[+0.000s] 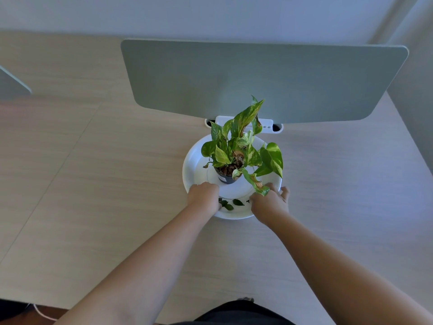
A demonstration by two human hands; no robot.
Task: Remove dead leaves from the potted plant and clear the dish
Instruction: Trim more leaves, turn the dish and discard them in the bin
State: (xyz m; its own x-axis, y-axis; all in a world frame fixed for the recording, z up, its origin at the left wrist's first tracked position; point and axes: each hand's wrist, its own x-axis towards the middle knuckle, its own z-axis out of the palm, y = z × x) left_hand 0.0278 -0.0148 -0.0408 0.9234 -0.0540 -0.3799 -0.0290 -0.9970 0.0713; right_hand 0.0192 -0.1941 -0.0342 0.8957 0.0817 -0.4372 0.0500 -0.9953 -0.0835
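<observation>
**Both hands at the dish rim**

A potted pothos (236,151) stands in a white dish (194,160) on the desk (93,184). The left hand (204,195) and right hand (269,202) curl their fingers over the dish's near rim, clamped on it. Small fallen leaves (230,204) lie between them.
</observation>
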